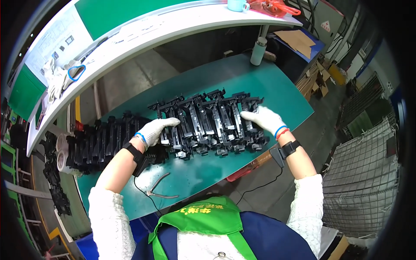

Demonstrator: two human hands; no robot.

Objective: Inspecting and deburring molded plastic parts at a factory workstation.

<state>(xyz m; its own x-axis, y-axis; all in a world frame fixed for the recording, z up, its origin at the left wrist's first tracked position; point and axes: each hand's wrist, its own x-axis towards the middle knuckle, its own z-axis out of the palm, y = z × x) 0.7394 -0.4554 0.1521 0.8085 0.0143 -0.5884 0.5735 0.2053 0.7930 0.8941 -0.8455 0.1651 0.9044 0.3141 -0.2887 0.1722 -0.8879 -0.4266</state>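
A row of black molded plastic parts (pixel 197 120) stands side by side across the middle of the green table (pixel 277 82). My left hand (pixel 156 131), in a white glove, grips the left end of this row, its upper finger laid over the nearest part. At the right end, my right hand (pixel 265 119), gloved the same way, grips the last part; its lower fingers are partly hidden. A second group of black plastic parts (pixel 102 141) stands to the left of my left hand. Nearer to me lies a pair of pliers (pixel 157 188) with its handles apart.
Beyond the table runs a raised white shelf (pixel 173 32), with gloves (pixel 58 80), a light blue mug (pixel 237 5) and a red plastic bag (pixel 273 8). A bottle (pixel 258 52) stands at the table's far right. White rolls (pixel 62 151) sit at the left. Wire mesh (pixel 362 182) stands right.
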